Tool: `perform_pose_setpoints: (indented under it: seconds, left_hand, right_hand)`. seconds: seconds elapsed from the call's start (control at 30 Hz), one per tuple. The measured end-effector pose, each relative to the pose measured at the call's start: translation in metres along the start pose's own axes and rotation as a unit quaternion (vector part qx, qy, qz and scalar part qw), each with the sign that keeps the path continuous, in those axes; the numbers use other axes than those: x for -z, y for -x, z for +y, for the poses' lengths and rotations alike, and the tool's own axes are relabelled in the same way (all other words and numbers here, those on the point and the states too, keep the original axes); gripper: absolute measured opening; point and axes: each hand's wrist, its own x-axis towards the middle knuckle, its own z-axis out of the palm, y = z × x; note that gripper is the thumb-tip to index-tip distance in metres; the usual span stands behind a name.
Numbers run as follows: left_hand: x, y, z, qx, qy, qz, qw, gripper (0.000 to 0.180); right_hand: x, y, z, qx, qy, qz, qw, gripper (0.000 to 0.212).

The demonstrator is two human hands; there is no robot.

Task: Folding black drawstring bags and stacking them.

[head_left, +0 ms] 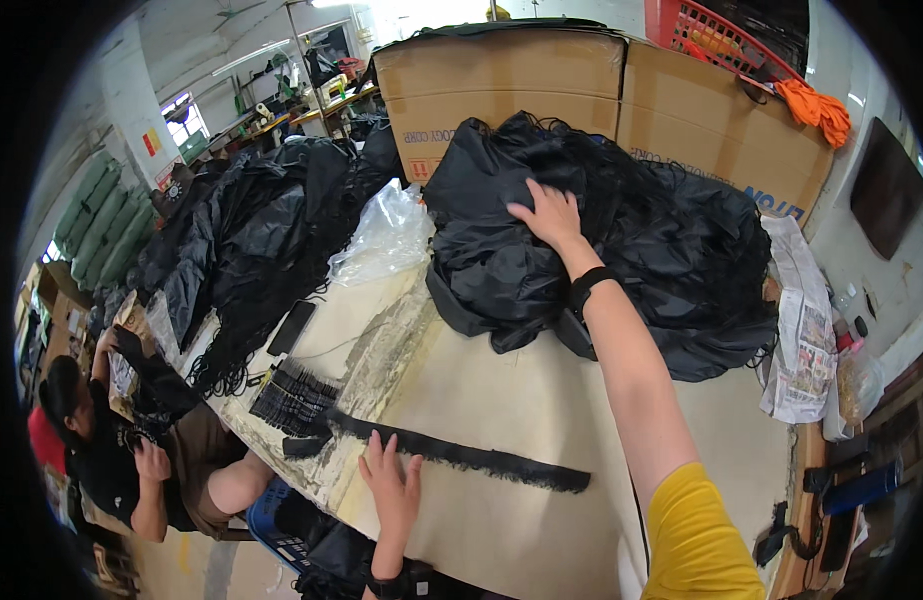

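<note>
Head view, going rightward: farthest out to the left of the left grip (392, 490), a co-worker (112, 475) sits with dark cloth (157, 378) in hand. Ahead and left of that grip lies a black heap (267, 200), stringy along its near edge, with a bundle (294, 400) of short black pieces nearer and a phone (292, 327) just past the bundle. A clear bag (387, 235) sits farther off, almost straight ahead. The left grip itself is spread, fingers apart and nothing seen in its hold, tips at the lower edge of the black strip (482, 457); whether they press on it I cannot tell. The strip runs over the counter (482, 390) from just left of those fingertips well out to their right, one edge frayed. The right grip (552, 215) rests on a black pile (492, 265), thumb well away from the fingers, no fold visibly pinched between them. Cardboard (502, 90) stands behind the pile, and newspaper (797, 320) lies well to the right grip's right. In my judgement, such slick cloth handles best with one layer pinched near its edge and lifted free before any pull, the left fingers laid lightly along the strip.
</note>
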Motion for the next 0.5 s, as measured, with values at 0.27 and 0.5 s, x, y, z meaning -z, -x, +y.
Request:
perform_pose_setpoints:
  seconds: [0.27,0.5]
  left_hand:
    - [0.006,0.001,0.001,0.005,-0.005,-0.001,1.000,0.039]
    - [0.003,-0.001,0.007,-0.010,0.013,-0.006,1.000,0.038]
  right_hand:
    - [0.034,-0.003,0.020,-0.013,-0.211,0.037,0.977,0.027]
    - [0.255,0.127,-0.008,0.172,-0.179,0.274,0.929,0.014]
